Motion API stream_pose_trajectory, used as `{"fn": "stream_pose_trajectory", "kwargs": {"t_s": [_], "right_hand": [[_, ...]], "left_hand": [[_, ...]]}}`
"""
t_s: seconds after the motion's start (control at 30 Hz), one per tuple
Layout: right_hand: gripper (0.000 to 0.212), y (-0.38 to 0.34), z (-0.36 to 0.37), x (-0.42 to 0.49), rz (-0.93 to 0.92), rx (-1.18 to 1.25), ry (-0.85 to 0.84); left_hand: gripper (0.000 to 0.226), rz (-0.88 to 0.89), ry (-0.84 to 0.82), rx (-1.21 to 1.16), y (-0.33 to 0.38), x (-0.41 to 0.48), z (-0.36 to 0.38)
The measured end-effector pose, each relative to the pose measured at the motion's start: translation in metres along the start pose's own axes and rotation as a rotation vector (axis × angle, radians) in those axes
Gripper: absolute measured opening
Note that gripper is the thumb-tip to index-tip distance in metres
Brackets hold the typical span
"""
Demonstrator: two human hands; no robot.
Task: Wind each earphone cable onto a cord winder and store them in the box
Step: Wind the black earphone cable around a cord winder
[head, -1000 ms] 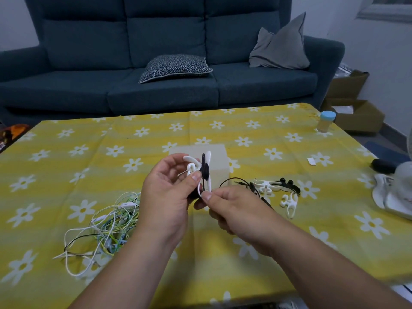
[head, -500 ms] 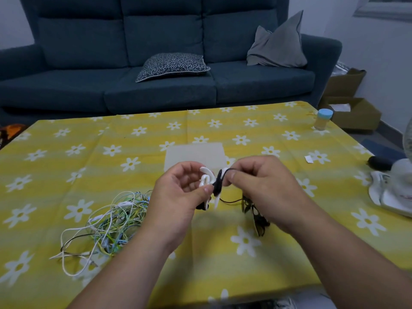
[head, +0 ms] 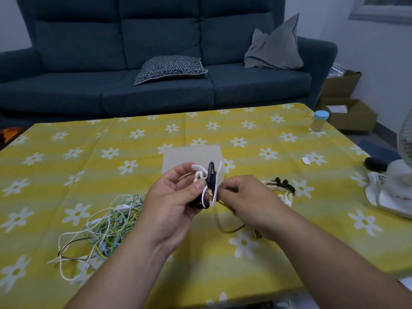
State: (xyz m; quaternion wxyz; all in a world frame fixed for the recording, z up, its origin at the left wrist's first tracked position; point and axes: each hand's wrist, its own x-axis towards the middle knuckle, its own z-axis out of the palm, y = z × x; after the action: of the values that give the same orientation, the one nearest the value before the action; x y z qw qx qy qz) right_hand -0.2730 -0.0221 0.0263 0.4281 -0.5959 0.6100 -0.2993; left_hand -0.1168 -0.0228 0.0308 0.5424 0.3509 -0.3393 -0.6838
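a dark blue sofa (head: 156, 92) is filling the upper half of the frame, with two cushions lying on its seat. the table (head: 66, 175), in a yellow daisy-print cloth, is spanning the middle and lower frame; its far edge is running just in front of the sofa and its right edge is slanting down past the right side. open cloth is lying along the far edge and across the upper left of the table.

open cardboard cartons (head: 354, 117) are sitting on the floor at the upper right, one showing something white inside. a fan base (head: 396, 192) is standing at the right edge of the frame.

a tangle of earphone cables (head: 104, 226) is lying at the lower left of the table. the pale box (head: 191, 157) is sitting at table centre, just behind the hands; its contents cannot be told.

the left hand (head: 174, 206) is gripping a white cord winder (head: 199, 175), thumb pressing on it, above the table at frame centre. the right hand (head: 247, 201) is pinching the black earphone cable (head: 225, 228) beside the winder; the cable is looping down under the right wrist.

spare winders (head: 281, 188) are lying just right of the right hand. a blue-lidded jar (head: 320, 121) is standing near the far right corner.
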Motion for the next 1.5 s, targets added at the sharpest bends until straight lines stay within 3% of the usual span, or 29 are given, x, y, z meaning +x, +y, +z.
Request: {"fn": "stream_pose_trajectory", "kwargs": {"t_s": [0.23,0.4,0.6,0.73,0.83,0.97,1.07,1.2,1.5], "right_hand": [[0.029,-0.01,0.014,-0.01,-0.136,-0.05,-0.272],[0.026,-0.018,0.009,-0.019,-0.23,-0.009,-0.338],[0.019,-0.021,-0.013,-0.013,-0.223,0.256,0.036],[0.024,-0.016,-0.028,-0.007,-0.177,0.227,0.265],[0.023,-0.01,-0.029,-0.002,-0.11,0.217,0.32],[0.026,-0.002,-0.02,0.002,0.001,0.167,0.197],[0.024,-0.003,-0.005,-0.001,0.012,0.041,-0.004],[0.029,-0.01,0.01,-0.007,-0.051,0.1,-0.197],[0.024,-0.016,0.011,-0.014,-0.153,0.169,-0.293]], "left_hand": [[0.024,0.088,0.15,0.059,0.006,0.006,-0.011],[0.026,0.14,0.15,0.142,0.002,0.006,-0.011],[0.029,0.158,0.04,0.347,-0.004,0.006,-0.012],[0.032,0.045,-0.091,0.303,-0.002,0.0,-0.006],[0.03,-0.016,-0.152,0.182,0.0,-0.002,-0.003],[0.034,-0.027,-0.154,0.04,0.004,-0.003,-0.001],[0.042,0.038,-0.031,0.036,0.005,0.0,-0.002],[0.023,0.102,0.126,0.069,0.007,0.005,-0.008],[0.023,0.143,0.217,0.087,0.003,0.006,-0.011]]}}
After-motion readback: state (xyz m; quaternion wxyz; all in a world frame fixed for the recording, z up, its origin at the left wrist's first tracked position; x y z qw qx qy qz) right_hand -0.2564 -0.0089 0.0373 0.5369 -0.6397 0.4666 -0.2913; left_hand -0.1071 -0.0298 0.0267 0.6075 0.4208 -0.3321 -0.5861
